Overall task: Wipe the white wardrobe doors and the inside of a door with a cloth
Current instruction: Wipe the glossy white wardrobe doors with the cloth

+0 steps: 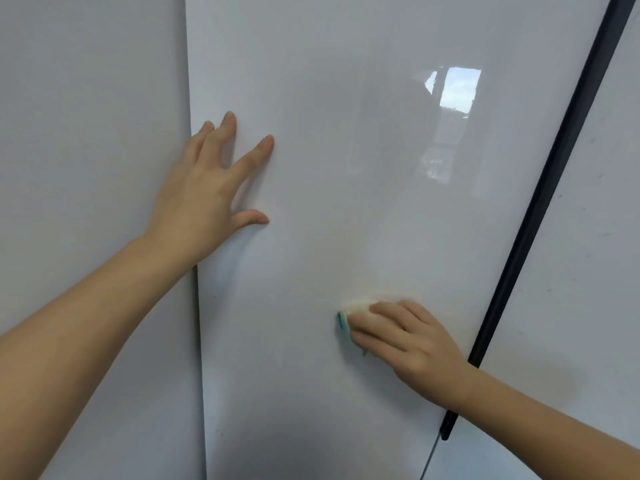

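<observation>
cloth (pixel 343 322) mostly under fingers (pixel 381 328), blurred

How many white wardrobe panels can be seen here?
3: the left panel, the glossy middle panel, and the right panel past the black strip. Others may lie out of view.
</observation>
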### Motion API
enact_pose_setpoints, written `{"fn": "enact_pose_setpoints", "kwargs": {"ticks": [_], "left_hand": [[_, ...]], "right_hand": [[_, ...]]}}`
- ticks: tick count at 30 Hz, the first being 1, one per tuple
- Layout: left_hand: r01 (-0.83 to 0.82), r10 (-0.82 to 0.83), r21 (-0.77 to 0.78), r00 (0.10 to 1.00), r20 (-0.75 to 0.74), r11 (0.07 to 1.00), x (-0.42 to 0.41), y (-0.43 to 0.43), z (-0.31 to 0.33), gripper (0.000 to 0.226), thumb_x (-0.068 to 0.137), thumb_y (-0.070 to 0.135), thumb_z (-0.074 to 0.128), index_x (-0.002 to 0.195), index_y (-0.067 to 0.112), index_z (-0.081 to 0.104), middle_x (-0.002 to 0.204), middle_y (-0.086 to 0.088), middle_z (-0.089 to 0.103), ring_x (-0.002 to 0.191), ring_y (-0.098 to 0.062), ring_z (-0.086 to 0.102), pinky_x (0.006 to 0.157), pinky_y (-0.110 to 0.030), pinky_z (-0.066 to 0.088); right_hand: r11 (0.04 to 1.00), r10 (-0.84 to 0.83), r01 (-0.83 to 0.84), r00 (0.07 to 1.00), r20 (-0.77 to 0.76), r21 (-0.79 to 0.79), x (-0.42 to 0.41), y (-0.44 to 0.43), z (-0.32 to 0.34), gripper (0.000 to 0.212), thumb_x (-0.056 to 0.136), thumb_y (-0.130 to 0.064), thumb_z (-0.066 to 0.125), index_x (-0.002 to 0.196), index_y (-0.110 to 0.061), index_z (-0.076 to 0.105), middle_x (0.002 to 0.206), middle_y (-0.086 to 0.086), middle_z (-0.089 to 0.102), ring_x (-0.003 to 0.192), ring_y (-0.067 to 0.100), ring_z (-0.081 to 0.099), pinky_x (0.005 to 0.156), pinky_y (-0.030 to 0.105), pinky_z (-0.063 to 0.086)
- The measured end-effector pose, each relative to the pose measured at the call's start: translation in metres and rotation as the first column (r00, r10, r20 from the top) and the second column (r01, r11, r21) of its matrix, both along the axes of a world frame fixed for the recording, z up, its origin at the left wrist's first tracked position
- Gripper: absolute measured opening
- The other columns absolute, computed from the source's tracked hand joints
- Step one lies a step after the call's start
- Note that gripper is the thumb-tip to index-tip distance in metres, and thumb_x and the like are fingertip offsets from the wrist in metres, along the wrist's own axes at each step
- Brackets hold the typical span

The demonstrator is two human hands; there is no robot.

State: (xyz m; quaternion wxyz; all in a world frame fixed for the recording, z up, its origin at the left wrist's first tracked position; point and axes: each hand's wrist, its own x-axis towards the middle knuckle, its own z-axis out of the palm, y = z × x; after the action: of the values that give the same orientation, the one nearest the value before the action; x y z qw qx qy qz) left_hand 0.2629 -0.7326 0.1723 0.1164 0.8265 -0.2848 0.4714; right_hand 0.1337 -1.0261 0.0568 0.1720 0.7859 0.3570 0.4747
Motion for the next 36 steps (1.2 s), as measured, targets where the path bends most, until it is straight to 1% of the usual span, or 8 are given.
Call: {"fn": "enact_pose_setpoints", "kwargs": {"ticks": [5,11,17,19,24,30,33,36], "left_hand": [[0.009,-0.01,0.012,1.0,0.02,1.0,0.002,0.003,0.001,0.097,0.069,0.042,0.083,0.151,0.031,0.032,0.158,-0.02,0.018,0.142,-0.046,0.02,0.111,-0.059,0.031],[0.008,-0.011,-0.026,0.995,-0.097,1.0,0.004,0.015,0.0,0.103,0.074,0.037,0.081,0.155,0.032,0.018,0.163,-0.015,-0.005,0.15,-0.035,0.0,0.116,-0.043,0.02],[0.035,-0.042,-0.048,0.987,-0.157,0.998,0.008,0.022,0.004,0.092,0.082,0.029,0.075,0.155,0.029,0.019,0.163,-0.018,-0.001,0.151,-0.03,0.008,0.116,-0.037,0.024],[0.045,-0.052,-0.043,0.985,-0.165,0.998,0.008,0.024,0.006,0.085,0.087,0.026,0.07,0.155,0.028,0.02,0.162,-0.018,0.0,0.151,-0.03,0.007,0.117,-0.037,0.023],[0.06,-0.061,-0.008,0.979,-0.194,0.998,0.006,0.026,0.009,0.078,0.092,0.02,0.065,0.155,0.028,0.019,0.162,-0.019,-0.002,0.151,-0.03,0.003,0.117,-0.035,0.021],[0.09,-0.096,-0.044,0.981,-0.17,0.995,0.006,0.027,0.008,0.07,0.095,0.015,0.06,0.154,0.028,0.024,0.163,-0.018,0.002,0.151,-0.028,0.006,0.115,-0.026,0.018],[0.104,-0.109,-0.037,0.973,-0.203,0.994,0.003,0.029,0.011,0.069,0.096,0.013,0.059,0.153,0.026,0.025,0.162,-0.018,0.001,0.151,-0.029,0.005,0.115,-0.024,0.013],[0.108,-0.11,-0.024,0.965,-0.236,0.994,0.0,0.031,0.012,0.071,0.095,0.015,0.061,0.154,0.027,0.022,0.163,-0.017,-0.002,0.151,-0.028,0.002,0.115,-0.023,0.011]], "right_hand": [[0.95,0.049,-0.086,0.99,0.129,0.299,0.034,0.047,0.001,0.014,0.093,-0.003,0.064,0.102,0.001,0.074,0.118,0.01,0.068,0.097,0.035,0.064,0.085,0.041,0.049],[0.993,0.115,-0.115,0.981,-0.154,0.007,0.046,0.071,-0.067,0.013,0.095,-0.004,0.059,0.1,-0.005,0.071,0.116,0.01,0.066,0.093,0.032,0.062,0.083,0.039,0.045],[0.95,0.125,-0.159,0.983,0.138,0.27,0.087,0.125,0.019,0.015,0.093,0.002,0.057,0.091,-0.003,0.072,0.106,0.008,0.07,0.088,0.031,0.06,0.076,0.038,0.046],[0.939,0.147,-0.183,0.979,0.141,0.29,0.1,0.147,0.009,0.012,0.09,0.005,0.06,0.089,0.0,0.07,0.104,0.011,0.069,0.084,0.032,0.06,0.075,0.04,0.046],[0.983,0.185,-0.183,0.98,-0.072,0.034,0.107,0.156,-0.039,0.019,0.091,0.006,0.053,0.083,-0.002,0.068,0.097,0.012,0.067,0.078,0.03,0.058,0.071,0.04,0.045],[0.946,0.174,-0.2,0.977,0.121,0.256,0.127,0.183,0.039,0.014,0.086,0.004,0.056,0.082,-0.002,0.067,0.097,0.01,0.069,0.083,0.031,0.058,0.075,0.037,0.042],[0.947,0.21,-0.221,0.975,0.071,0.233,0.134,0.188,-0.004,0.008,0.088,0.002,0.061,0.083,0.0,0.067,0.1,0.014,0.068,0.083,0.032,0.057,0.075,0.041,0.045],[0.978,0.206,-0.206,0.972,-0.111,0.014,0.122,0.175,-0.083,0.015,0.089,0.004,0.056,0.079,-0.001,0.066,0.097,0.015,0.066,0.078,0.029,0.052,0.069,0.039,0.045]]}}
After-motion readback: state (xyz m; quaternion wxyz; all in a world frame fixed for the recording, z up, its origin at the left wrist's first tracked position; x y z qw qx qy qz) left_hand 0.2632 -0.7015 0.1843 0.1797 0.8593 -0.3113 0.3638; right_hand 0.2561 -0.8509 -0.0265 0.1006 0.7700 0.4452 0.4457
